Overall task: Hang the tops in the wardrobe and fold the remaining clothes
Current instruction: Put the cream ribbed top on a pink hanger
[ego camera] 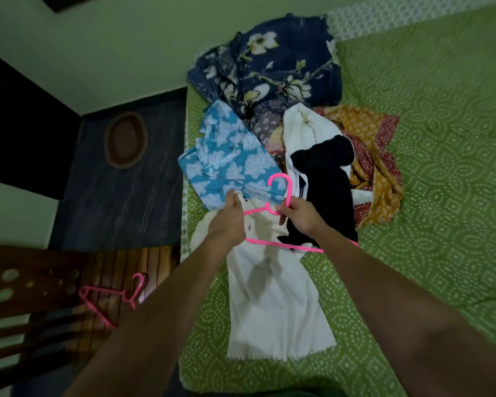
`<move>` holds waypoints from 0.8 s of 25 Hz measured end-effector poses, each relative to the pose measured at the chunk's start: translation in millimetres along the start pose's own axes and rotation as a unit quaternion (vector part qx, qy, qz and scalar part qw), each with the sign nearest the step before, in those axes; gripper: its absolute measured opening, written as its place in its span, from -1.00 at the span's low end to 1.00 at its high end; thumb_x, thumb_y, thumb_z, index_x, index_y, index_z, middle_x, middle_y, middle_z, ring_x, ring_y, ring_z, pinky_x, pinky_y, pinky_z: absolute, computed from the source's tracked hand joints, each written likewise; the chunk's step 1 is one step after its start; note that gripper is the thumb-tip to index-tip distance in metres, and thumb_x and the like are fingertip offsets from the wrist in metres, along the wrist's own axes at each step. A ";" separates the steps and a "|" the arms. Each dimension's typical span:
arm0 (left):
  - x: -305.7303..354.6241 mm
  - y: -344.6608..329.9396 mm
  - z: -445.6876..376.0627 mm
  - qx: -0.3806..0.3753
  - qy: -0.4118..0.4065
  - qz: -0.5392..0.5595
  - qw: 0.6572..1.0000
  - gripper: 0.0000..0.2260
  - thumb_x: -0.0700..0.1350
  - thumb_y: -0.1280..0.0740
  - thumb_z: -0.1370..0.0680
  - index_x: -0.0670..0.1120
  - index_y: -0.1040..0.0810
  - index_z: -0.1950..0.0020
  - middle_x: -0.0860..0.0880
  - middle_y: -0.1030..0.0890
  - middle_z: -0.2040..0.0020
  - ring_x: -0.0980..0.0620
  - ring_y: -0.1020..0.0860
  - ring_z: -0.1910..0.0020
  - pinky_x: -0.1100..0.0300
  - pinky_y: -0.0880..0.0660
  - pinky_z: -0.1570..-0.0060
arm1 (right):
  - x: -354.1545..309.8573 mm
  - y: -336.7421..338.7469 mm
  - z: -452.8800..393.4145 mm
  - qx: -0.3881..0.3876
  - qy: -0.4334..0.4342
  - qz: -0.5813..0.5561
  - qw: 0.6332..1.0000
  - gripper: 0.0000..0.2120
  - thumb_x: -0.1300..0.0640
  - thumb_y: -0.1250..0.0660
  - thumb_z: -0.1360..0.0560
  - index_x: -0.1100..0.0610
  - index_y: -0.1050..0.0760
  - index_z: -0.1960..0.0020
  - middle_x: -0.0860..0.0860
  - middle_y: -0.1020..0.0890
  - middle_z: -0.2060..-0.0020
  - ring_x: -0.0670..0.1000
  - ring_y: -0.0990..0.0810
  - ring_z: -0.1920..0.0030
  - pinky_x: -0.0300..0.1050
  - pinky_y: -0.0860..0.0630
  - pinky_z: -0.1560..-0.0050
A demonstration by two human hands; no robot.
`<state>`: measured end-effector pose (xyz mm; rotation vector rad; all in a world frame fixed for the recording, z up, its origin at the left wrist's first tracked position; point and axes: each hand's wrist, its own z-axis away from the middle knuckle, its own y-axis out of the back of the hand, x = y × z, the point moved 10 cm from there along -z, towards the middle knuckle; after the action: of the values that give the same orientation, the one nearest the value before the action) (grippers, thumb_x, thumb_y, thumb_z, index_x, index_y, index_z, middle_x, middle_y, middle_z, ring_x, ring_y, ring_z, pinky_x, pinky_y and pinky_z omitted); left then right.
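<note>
i look down at a bed (413, 196) covered in a green sheet with white dotted rings. a white top (272, 299) lies flat on the sheet just in front of me, its hem toward me and its neck end away. my left hand (226, 222) is at the top's far left corner, the grip pinching a bit of its white cloth between thumb and fingers. my right hand (299, 214) is just right of that, its grip curled around the neck of a pink hanger (281, 196) below the hook; the hanger's bar runs across the top's upper part and out under my right forearm.

beyond the white top lies a heap of clothes: a light blue garment with white flowers (229, 161) just past its far left corner, a black garment (324, 190) just past its far right corner, a ribbed white piece (304, 130) behind the black one, an orange and red patterned cloth (375, 167) to the right of the black one, and a navy floral garment (272, 61) farthest away.

left of the white top, off the bed, a second pink hanger (112, 296) rests on a wooden chair (40, 282).
</note>
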<state>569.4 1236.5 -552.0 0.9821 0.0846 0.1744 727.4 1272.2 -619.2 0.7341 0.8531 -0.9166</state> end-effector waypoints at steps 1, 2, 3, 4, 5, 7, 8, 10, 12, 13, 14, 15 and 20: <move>10.4 3.6 13.0 0.009 -0.018 -0.008 1.000 -0.21 -0.35 -0.30 -0.49 -0.21 0.15 -0.56 -0.02 0.28 -0.55 -0.13 -0.53 -0.05 0.12 -0.42 0.20 | -10.7 -4.2 8.2 0.002 0.011 -0.003 1.000 -0.75 0.07 -0.29 -0.57 0.15 -0.53 0.23 -0.02 -0.63 0.38 0.02 -0.53 0.30 -0.08 -0.44 0.18; 20.4 4.6 24.5 0.016 -0.036 -0.008 0.999 -0.19 -0.33 -0.33 -0.48 -0.19 0.13 -0.56 -0.01 0.28 -0.55 -0.14 -0.53 -0.08 0.09 -0.43 0.20 | -21.9 -8.3 15.8 0.005 0.022 -0.003 1.000 -0.77 0.07 -0.29 -0.58 0.16 -0.53 0.21 -0.03 -0.63 0.37 0.06 -0.56 0.27 -0.01 -0.48 0.15; 28.6 5.4 35.1 0.022 -0.052 0.000 0.998 -0.19 -0.31 -0.35 -0.47 -0.16 0.10 -0.56 -0.01 0.26 -0.55 -0.15 -0.53 -0.11 0.06 -0.45 0.17 | -34.6 -11.8 22.8 0.007 0.038 0.001 0.999 -0.77 0.07 -0.28 -0.57 0.18 -0.54 0.18 -0.04 -0.63 0.37 0.08 -0.57 0.26 0.03 -0.50 0.14; 33.6 9.2 46.9 0.028 -0.062 0.021 0.997 -0.21 -0.27 -0.37 -0.47 -0.14 0.05 -0.56 -0.01 0.20 -0.55 -0.16 -0.52 -0.14 0.03 -0.48 0.12 | -48.6 -14.7 29.6 0.007 0.055 0.004 0.998 -0.77 0.07 -0.28 -0.57 0.20 -0.54 0.16 -0.04 -0.63 0.36 0.07 -0.57 0.24 0.02 -0.50 0.12; 34.7 18.5 58.4 0.043 -0.068 0.059 0.995 -0.28 -0.22 -0.37 -0.48 -0.12 -0.03 -0.53 -0.04 0.06 -0.54 -0.16 -0.51 -0.16 0.00 -0.50 0.05 | -61.9 -15.5 36.2 0.009 0.071 0.002 0.997 -0.77 0.08 -0.28 -0.58 0.21 -0.54 0.16 -0.03 -0.62 0.35 0.05 -0.58 0.23 -0.03 -0.48 0.09; 21.0 60.6 78.5 0.140 -0.073 0.130 0.979 -0.48 -0.06 -0.35 -0.49 -0.07 -0.22 -0.38 -0.08 -0.36 -0.35 -0.14 -0.48 -0.18 -0.04 -0.49 -0.02 | -90.7 -8.8 51.2 0.018 0.098 -0.011 0.995 -0.77 0.10 -0.28 -0.58 0.22 -0.54 0.16 -0.05 -0.60 0.35 -0.04 -0.55 0.26 -0.21 -0.43 0.13; 12.8 84.5 86.5 0.189 -0.080 0.123 0.971 -0.55 0.01 -0.32 -0.50 -0.04 -0.27 -0.33 -0.06 -0.49 -0.21 -0.11 -0.45 -0.18 -0.03 -0.46 -0.05 | -104.5 -3.9 57.9 0.020 0.111 -0.009 0.994 -0.76 0.10 -0.28 -0.58 0.24 -0.55 0.16 -0.07 -0.59 0.37 -0.09 -0.53 0.29 -0.29 -0.41 0.19; 2.2 118.2 91.4 0.220 -0.114 0.053 0.967 -0.63 0.09 -0.26 -0.56 0.00 -0.35 -0.32 0.01 -0.57 -0.12 -0.07 -0.39 -0.23 0.01 -0.33 -0.09 | -132.3 2.3 71.3 0.011 0.150 -0.003 0.989 -0.74 0.09 -0.28 -0.58 0.27 -0.57 0.14 -0.06 -0.61 0.36 -0.14 -0.54 0.30 -0.29 -0.41 0.17; 3.3 130.9 93.3 0.176 -0.159 0.052 0.970 -0.71 0.07 -0.22 -0.60 0.00 -0.45 -0.28 -0.01 -0.57 -0.16 -0.06 -0.44 -0.24 0.04 -0.28 -0.07 | -153.3 4.1 85.9 0.009 0.180 -0.030 0.983 -0.79 0.08 -0.30 -0.56 0.23 -0.57 0.08 -0.03 -0.64 0.27 -0.08 -0.59 0.21 -0.11 -0.49 0.02; 7.0 134.8 96.3 0.159 -0.181 0.080 0.967 -0.74 0.03 -0.22 -0.61 -0.02 -0.48 -0.24 -0.03 -0.57 -0.16 -0.07 -0.47 -0.21 0.03 -0.33 -0.09 | -160.1 6.7 93.1 0.031 0.190 -0.045 0.980 -0.82 0.06 -0.32 -0.55 0.19 -0.53 -0.01 -0.03 -0.63 0.18 -0.04 -0.59 0.12 -0.03 -0.49 -0.04; 10.9 139.5 102.2 0.153 -0.196 0.108 0.963 -0.76 0.02 -0.22 -0.61 -0.04 -0.50 -0.21 -0.04 -0.57 -0.15 -0.07 -0.49 -0.18 0.01 -0.39 -0.09 | -163.8 14.9 102.5 0.096 0.203 -0.039 0.974 -0.75 0.01 -0.34 -0.53 0.13 -0.46 -0.11 -0.04 -0.59 0.07 -0.01 -0.55 0.02 0.00 -0.47 -0.07; 13.0 144.9 108.2 0.162 -0.204 0.120 0.958 -0.77 0.02 -0.22 -0.61 -0.04 -0.51 -0.20 -0.03 -0.57 -0.15 -0.06 -0.50 -0.16 0.01 -0.42 -0.08 | -164.0 26.7 117.4 0.195 0.212 -0.012 0.958 -0.65 -0.04 -0.36 -0.50 0.10 -0.39 -0.19 -0.03 -0.51 -0.02 0.00 -0.47 -0.04 -0.01 -0.41 -0.08; 24.4 192.2 158.5 0.253 -0.251 0.095 0.930 -0.82 0.04 -0.21 -0.61 -0.01 -0.51 -0.10 -0.02 -0.59 -0.07 -0.08 -0.54 -0.06 0.09 -0.37 0.13 | -202.0 -7.0 178.7 0.240 0.309 0.170 0.904 -0.66 -0.11 -0.35 -0.49 0.12 -0.44 -0.08 0.01 -0.47 0.00 0.04 -0.38 -0.05 0.05 -0.35 -0.04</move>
<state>596.2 1215.5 -304.0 1.5253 -0.4584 0.0726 705.6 1194.9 -361.7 1.6103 1.0102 -0.5735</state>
